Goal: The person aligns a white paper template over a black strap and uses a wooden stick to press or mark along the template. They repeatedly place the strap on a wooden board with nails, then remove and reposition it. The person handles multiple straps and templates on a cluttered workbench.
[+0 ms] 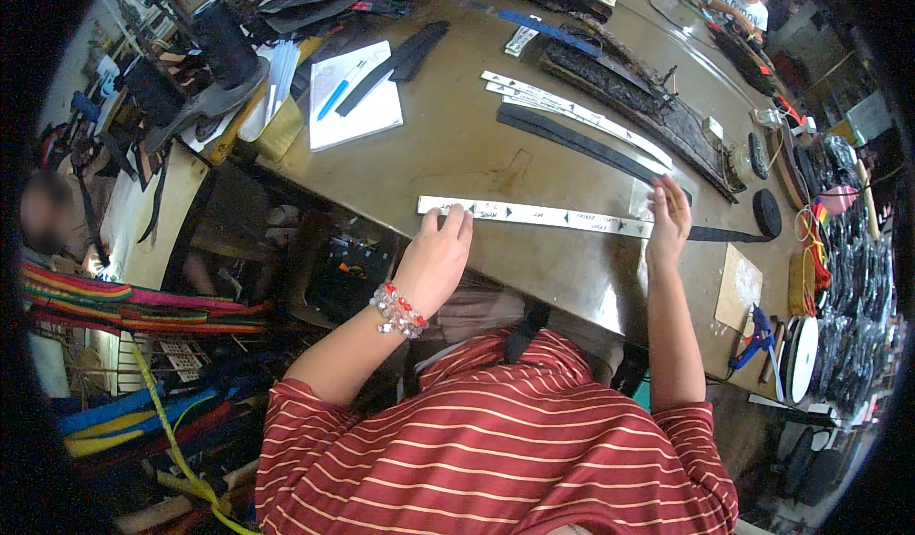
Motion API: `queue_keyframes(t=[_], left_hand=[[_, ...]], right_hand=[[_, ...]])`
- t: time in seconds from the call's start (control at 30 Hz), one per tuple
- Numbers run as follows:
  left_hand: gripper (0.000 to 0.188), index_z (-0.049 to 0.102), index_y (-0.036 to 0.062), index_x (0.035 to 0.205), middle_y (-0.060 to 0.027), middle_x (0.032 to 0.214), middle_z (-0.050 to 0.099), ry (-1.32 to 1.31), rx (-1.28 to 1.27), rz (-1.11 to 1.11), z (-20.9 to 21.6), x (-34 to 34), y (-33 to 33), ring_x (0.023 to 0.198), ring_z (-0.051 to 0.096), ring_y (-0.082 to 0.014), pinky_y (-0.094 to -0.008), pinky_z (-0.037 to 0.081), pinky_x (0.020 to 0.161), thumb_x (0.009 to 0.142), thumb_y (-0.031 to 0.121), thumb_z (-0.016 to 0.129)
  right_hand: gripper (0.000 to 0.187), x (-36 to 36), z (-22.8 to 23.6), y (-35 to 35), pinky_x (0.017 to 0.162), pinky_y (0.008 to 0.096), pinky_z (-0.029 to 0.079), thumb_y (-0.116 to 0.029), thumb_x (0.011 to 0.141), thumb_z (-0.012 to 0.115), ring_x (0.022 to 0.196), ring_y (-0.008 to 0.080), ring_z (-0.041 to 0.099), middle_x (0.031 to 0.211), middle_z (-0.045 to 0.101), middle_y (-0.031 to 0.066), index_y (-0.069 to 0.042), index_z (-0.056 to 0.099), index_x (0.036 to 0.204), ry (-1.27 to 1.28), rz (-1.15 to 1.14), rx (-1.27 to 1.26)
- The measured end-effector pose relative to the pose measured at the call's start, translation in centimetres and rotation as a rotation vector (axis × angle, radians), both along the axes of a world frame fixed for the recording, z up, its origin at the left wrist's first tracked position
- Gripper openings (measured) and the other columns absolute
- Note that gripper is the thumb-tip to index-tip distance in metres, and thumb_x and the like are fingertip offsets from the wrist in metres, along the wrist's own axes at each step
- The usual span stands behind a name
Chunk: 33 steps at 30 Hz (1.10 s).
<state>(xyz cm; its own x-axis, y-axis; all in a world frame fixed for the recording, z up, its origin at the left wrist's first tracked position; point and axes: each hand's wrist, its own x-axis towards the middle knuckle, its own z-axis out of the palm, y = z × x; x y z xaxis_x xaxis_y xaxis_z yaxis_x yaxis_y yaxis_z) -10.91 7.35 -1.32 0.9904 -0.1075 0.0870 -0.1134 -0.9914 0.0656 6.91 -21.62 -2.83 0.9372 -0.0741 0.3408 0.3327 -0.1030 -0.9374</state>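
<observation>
A long white strip (538,215) with dark markings lies across the near part of the table. My left hand (434,263), a beaded bracelet at its wrist, has its fingers bent and pressed together on the strip near its left end. At the right end, my right hand (669,225) is raised, fingers stretched and slightly apart; its palm side is partly hidden. A black strap (726,235) runs from beneath that end to a black roll (765,213). Farther back, more white strips (572,114) lie beside black straps (562,138).
A white pad (381,121) with a blue pen (334,98) lies at the left. Dark padded lengths (629,87) cross the back. A glue gun (756,338) and tan card (738,287) sit at the right edge. Another person (739,3) works at the far right.
</observation>
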Motion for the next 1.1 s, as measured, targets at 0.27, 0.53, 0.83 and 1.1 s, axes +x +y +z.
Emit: queue_keyframes(t=[0.27,0.53,0.83,1.1], left_hand=[[0.046,0.046,-0.0039,0.126,-0.0171,0.123,0.048,-0.028,0.105,-0.011,0.4,-0.2,-0.5,0.109,0.050,-0.0358,-0.0359,0.046,0.094,0.080,0.004,0.050],[0.049,0.047,-0.0023,0.127,-0.0151,0.127,0.047,0.011,0.015,0.001,0.7,-0.2,-0.3,0.113,0.049,-0.0374,-0.0372,0.046,0.095,0.080,0.007,0.051],[0.047,0.049,-0.0049,0.126,-0.0182,0.128,0.047,0.035,0.092,-0.037,0.7,0.0,-0.1,0.110,0.051,-0.0398,-0.0376,0.049,0.092,0.081,0.010,0.051],[0.048,0.050,-0.0061,0.124,-0.0184,0.126,0.048,0.056,0.139,-0.056,1.3,0.2,-0.3,0.110,0.052,-0.0389,-0.0340,0.053,0.085,0.080,0.012,0.052]], right_hand=[[0.015,-4.9,1.6,13.7,0.070,0.0249,0.053,-0.001,0.090,0.054,0.083,0.0154,0.065,0.089,0.064,0.0107,0.005,0.061,0.102,0.242,0.687,-0.365],[0.011,-5.3,1.7,16.0,0.071,0.0374,0.051,-0.007,0.085,0.058,0.078,0.0344,0.063,0.085,0.063,0.0187,0.002,0.057,0.092,0.032,0.727,-0.579],[0.008,-5.5,0.5,16.5,0.076,0.0420,0.047,-0.006,0.083,0.052,0.088,0.0345,0.058,0.087,0.059,0.0157,-0.002,0.052,0.091,-0.185,0.722,-0.658],[0.008,-4.9,0.7,17.1,0.071,0.0405,0.047,-0.001,0.081,0.055,0.083,0.0348,0.058,0.083,0.057,0.0154,-0.002,0.052,0.088,-0.277,0.791,-0.671]])
